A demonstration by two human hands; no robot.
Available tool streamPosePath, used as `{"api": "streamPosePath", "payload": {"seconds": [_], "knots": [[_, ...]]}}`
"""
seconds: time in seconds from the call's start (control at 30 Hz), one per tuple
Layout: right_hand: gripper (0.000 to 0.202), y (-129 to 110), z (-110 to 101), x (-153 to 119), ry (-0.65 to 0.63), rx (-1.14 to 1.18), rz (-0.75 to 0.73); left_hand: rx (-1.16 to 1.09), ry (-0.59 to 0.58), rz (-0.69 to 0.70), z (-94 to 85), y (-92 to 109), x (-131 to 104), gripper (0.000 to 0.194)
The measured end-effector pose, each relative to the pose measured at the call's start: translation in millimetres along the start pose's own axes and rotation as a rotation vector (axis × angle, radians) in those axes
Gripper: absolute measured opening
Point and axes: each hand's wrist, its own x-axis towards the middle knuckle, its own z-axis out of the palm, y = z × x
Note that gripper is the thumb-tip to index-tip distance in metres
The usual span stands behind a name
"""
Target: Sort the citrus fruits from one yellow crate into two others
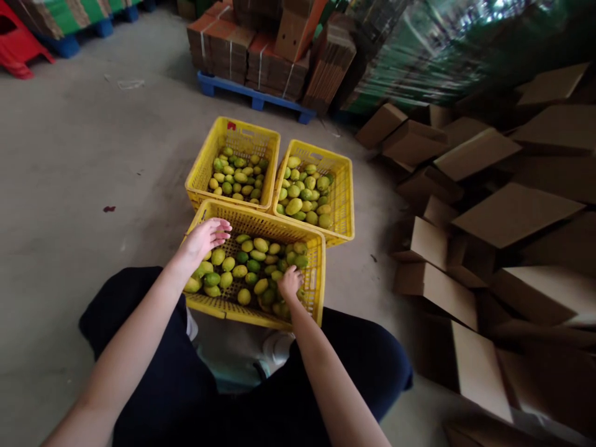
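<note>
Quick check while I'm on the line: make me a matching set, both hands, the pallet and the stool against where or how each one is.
1. Left hand
2. Right hand
3. Pallet
4. Stool

A. Down at the fruit
B. Red, at the view's top left
C. Blue, under cardboard
D. Raised over the near crate

Pairs: 1-D, 2-A, 3-C, 4-B

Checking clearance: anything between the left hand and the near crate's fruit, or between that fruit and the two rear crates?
Nothing visible between the left hand and the fruit. Toward the rear-left crate or rear-right crate, the near crate's back wall and their front walls stand in the way.
</note>
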Motion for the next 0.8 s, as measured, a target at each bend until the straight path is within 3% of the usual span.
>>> {"api": "streamPosePath", "payload": {"seconds": [0.2, 0.33, 0.43, 0.53, 0.63, 0.7, 0.73, 0.8], "knots": [[0.04, 9.6, -15.6, 1.4, -0.008, 0.321, -0.026, 0.029, -0.055, 0.053, -1.1, -10.3, 8.5, 0.011], [0.043, -6.7, -34.7, -4.6, -0.036, 0.598, -0.01, 0.059, -0.074, 0.084, 1.6, -19.7, 12.6, 0.012], [0.04, -24.7, -59.3, -13.8, -0.125, 0.825, -0.013, 0.047, -0.169, 0.026, 5.9, -26.1, 10.3, 0.014], [0.039, -42.0, -92.9, -35.9, -0.282, 1.174, -0.104, 0.113, -0.291, 0.075, 11.8, -32.7, 1.2, 0.019], [0.051, -61.3, -124.9, -72.5, -0.544, 1.862, -0.162, 0.142, -0.512, 0.125, 18.0, -40.0, -11.3, 0.05], [0.054, -74.9, -138.4, -99.0, -0.61, 1.962, -0.179, 0.113, -0.622, 0.103, 21.2, -45.1, -18.4, 0.06], [0.053, -80.3, -142.2, -110.3, -0.61, 1.939, -0.205, 0.094, -0.623, 0.098, 22.5, -47.5, -21.0, 0.059], [0.048, -84.8, -145.3, -124.2, -0.593, 1.866, -0.263, 0.043, -0.512, 0.114, 23.9, -51.2, -24.2, 0.052]]}}
